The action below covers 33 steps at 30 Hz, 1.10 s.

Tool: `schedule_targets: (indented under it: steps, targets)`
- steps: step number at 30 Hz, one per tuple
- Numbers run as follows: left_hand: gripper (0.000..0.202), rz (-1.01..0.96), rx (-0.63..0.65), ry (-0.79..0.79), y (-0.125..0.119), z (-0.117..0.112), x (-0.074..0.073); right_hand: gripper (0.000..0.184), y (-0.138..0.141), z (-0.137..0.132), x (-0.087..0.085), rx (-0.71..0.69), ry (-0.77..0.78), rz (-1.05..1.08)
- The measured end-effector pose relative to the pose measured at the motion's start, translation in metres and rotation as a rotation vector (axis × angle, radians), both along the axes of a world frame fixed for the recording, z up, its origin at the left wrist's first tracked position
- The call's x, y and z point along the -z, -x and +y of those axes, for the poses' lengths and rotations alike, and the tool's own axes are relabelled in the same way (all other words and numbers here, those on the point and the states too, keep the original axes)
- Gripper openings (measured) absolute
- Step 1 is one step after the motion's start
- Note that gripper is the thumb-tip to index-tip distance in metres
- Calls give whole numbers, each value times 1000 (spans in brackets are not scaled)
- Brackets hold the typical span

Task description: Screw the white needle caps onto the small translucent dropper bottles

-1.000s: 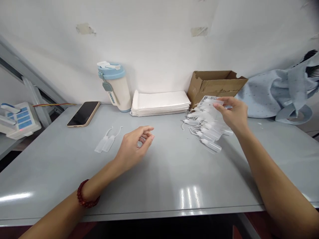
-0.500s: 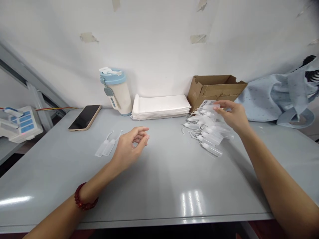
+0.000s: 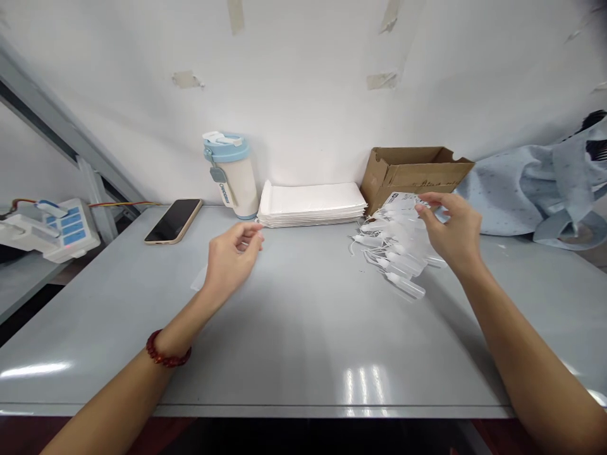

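Observation:
My left hand [image 3: 234,256] hovers over the left half of the table, its fingers loosely curled with a small gap to the thumb; I see nothing in it. Behind its wrist a clear plastic dropper bottle [image 3: 198,279] shows only in part. My right hand [image 3: 453,230] is at the far edge of a pile of small clear bottles [image 3: 398,249] with thin white tips. Its thumb and forefinger pinch together beside a white printed card [image 3: 402,201]. What lies between those fingertips, if anything, I cannot make out.
A stack of white padded envelopes [image 3: 313,201] lies by the wall. Left of it stand a cream tumbler [image 3: 239,186] and a phone [image 3: 174,220]. An open cardboard box [image 3: 417,174] and a light blue cloth bag [image 3: 502,189] are behind the pile. A power strip [image 3: 71,230] is far left.
My left hand has moved left and away from me, now covering most of the two separate bottles. The clear bottle earlier between my right fingertips no longer shows there. The view has shifted slightly.

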<state>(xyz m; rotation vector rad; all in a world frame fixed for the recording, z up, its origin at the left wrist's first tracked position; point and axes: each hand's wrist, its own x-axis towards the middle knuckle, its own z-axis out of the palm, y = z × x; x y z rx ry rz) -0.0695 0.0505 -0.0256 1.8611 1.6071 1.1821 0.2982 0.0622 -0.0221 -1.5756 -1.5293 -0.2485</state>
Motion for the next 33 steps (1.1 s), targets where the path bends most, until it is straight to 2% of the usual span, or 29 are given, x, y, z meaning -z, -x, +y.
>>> schedule_targets:
  steps: [2, 3, 4, 7, 10, 12, 16, 20, 24, 26, 29, 33]
  targets:
    - [30, 185, -152, -23, 14, 13, -4, 13, 9, -3, 0, -23, -39, -25]
    - [33, 334, -190, 1, 21, 20, -5, 12, 15, -5, 0, -40, -59, -35]
    - [34, 391, -191, 24, 28, 27, -6, 12, 22, -7, 2, -63, -77, -45]
    - [33, 504, -132, 89, 40, 49, -7, 10, 48, -15, 8, -195, -115, -97]
    - [38, 586, 20, 166, 37, 70, -2, 9, 76, -26, 16, -422, -153, -251]
    - [35, 620, 90, 219, 31, 82, 3, 9, 90, -33, 20, -506, -145, -308]
    - [32, 653, 139, 281, 21, 97, 8, 11, 104, -42, 25, -602, -73, -319]
    - [32, 636, 161, 309, 23, 95, 7, 11, 105, -42, 28, -632, -23, -266]
    - [19, 555, 162, 286, 32, 80, 4, 12, 112, -43, 32, -663, 35, -255]
    - [22, 486, 135, 243, 38, 71, 3, 12, 122, -45, 34, -696, 90, -262]
    - [31, 364, 75, 152, 45, 57, 0, 13, 149, -47, 34, -763, 200, -301]
    - [34, 196, 62, 58, 48, 47, -4, 23, 204, -45, 30, -820, 343, -357]
